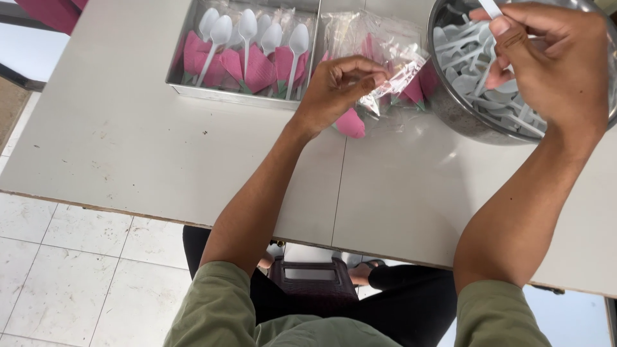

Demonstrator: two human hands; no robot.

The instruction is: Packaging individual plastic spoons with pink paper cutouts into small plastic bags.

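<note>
My left hand (337, 87) pinches a clear plastic sleeve (395, 80) with a folded pink napkin (351, 123) inside, held over the white table (160, 154). My right hand (546, 61) hovers over a round metal bowl (459, 112) full of white plastic spoons (472, 64) and grips the handle of one white plastic spoon (493, 9) between thumb and fingers. More pink napkins in clear sleeves (373, 38) lie between the two hands.
A rectangular metal tray (183, 87) at the back holds several wrapped sets of pink napkins and white spoons. The table's front edge runs above my lap; a tiled floor lies at the left. A dark stool shows under the table.
</note>
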